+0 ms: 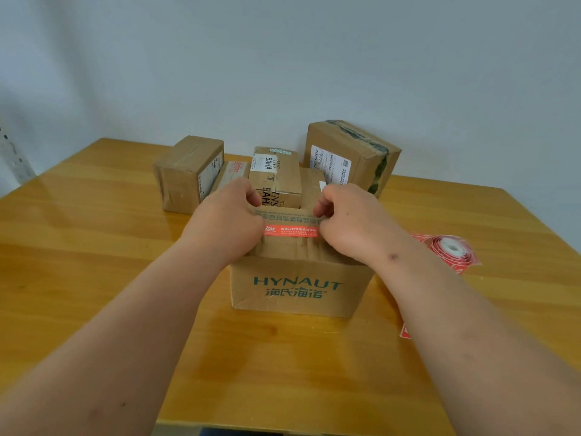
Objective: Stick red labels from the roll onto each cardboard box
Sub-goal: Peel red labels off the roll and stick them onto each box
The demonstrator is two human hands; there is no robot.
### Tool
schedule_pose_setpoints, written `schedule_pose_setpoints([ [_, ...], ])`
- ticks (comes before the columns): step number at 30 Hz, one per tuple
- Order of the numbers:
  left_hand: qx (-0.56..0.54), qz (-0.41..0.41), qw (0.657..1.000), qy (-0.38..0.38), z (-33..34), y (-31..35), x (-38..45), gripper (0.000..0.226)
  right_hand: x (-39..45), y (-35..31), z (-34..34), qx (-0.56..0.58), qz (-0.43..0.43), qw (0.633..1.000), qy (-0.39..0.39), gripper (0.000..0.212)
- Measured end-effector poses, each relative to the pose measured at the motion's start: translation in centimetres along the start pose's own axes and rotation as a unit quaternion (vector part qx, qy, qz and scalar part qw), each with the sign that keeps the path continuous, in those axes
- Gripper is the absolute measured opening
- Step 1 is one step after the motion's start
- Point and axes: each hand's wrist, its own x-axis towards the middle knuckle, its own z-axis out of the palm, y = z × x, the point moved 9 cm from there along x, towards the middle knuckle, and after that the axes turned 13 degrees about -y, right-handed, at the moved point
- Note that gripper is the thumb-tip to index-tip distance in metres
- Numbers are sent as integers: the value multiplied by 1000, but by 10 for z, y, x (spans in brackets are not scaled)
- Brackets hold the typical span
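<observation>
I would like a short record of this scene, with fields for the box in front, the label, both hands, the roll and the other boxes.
front box: HYNAUT box, upright on the wooden table
label: red label lying across the box top
left hand: on the label's left end, fingers curled
right hand: on the label's right end, fingers curled
roll: label roll on the table, right of the box
other boxes: BAHA box and others behind

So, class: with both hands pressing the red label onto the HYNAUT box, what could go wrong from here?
1. The red label crosses uneven taped flaps on the HYNAUT box, so it may wrinkle or lift.
2. The label roll lies beside the right hand's forearm; pulling back could knock it.
3. The left hand hides the label's end, so that end may go unpressed.
</observation>
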Motion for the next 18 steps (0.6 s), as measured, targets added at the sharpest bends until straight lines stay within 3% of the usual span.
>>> schedule_pose_setpoints([
  [5,44,-2,999,13,-5,4,-9,13,-12,11,-14,-3,9,999,39,15],
  [7,89,8,996,20,-7,10,-13,18,-15,21,-11,-48,40,998,-20,44],
  [9,131,17,991,19,-8,16,-15,26,-21,27,-1,-55,64,988,-128,70],
  [12,203,15,979,-10,-5,24,-17,33,-28,24,12,-69,55,972,-220,91],
  [15,291,-5,956,-31,-6,25,-19,41,-28,9,19,-43,42,975,-212,97],
  [18,299,-37,953,-30,-17,20,-22,50,-21,-14,29,-16,5,984,-179,94],
])
